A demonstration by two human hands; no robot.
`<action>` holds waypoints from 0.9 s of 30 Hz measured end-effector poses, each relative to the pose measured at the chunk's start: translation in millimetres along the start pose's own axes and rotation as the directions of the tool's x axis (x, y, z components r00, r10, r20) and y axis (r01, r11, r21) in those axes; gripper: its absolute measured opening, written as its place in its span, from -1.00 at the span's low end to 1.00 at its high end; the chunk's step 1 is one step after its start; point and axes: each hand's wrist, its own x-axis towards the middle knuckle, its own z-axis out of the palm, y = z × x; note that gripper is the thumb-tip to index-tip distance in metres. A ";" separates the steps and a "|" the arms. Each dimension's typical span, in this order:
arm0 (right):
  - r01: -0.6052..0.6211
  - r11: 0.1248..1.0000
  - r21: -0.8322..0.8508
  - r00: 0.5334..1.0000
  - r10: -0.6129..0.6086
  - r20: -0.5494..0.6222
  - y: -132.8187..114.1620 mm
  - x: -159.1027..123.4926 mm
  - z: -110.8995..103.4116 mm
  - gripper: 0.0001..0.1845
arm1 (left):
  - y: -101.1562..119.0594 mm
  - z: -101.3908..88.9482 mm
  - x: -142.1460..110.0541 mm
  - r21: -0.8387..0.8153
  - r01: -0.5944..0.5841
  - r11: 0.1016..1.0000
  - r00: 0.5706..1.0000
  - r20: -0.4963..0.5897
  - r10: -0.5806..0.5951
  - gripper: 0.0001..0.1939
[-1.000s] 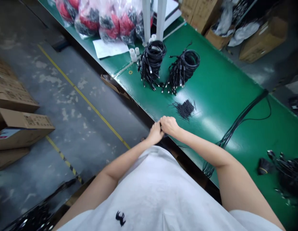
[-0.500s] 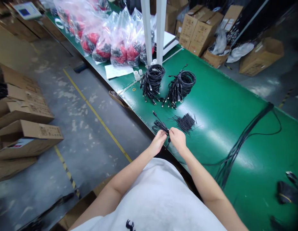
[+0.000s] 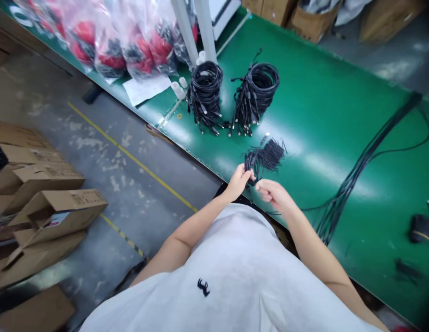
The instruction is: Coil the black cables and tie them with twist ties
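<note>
My left hand (image 3: pixel 239 180) is closed around a looped black cable (image 3: pixel 253 161) at the table's near edge. Just to the right, my right hand (image 3: pixel 274 192) has its fingers pinched together close to the loops. What sits between those fingertips is too small to make out. A pile of short thin black ties (image 3: pixel 273 154) lies right behind the held cable. Farther back are two bundles of coiled black cables, a left bundle (image 3: pixel 208 87) and a right bundle (image 3: pixel 261 90), their metal plugs pointing toward me.
Long loose black cables (image 3: pixel 356 170) stretch across the green table (image 3: pixel 314 120) on the right. White posts (image 3: pixel 205 32), small white plastic pieces (image 3: pixel 178 90), a paper sheet (image 3: pixel 147 90) and clear bags with red items (image 3: pixel 141 50) stand back left. Cardboard boxes (image 3: pixel 72 207) are on the floor.
My view has tipped down and turned. The held cable is now upright rather than pointing left, in my left hand. My right hand has drawn slightly apart from the left.
</note>
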 end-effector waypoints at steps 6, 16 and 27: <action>0.269 0.885 -0.381 0.950 -0.308 -0.046 -5.8 22.9 17.8 -0.45 | 15.7 -10.2 23.5 -0.118 0.084 0.989 0.980 0.189 -0.061 -0.75; 0.363 0.147 -0.920 0.774 -0.597 0.210 -82.1 72.5 49.9 -0.52 | 98.8 -44.5 78.3 -0.109 -0.061 0.992 0.984 0.163 0.079 -0.67; 0.305 -0.358 -0.882 0.659 -0.590 0.467 -207.8 297.2 143.9 -0.52 | 163.4 -195.4 281.9 0.704 -0.073 0.707 0.865 -0.308 0.396 -0.54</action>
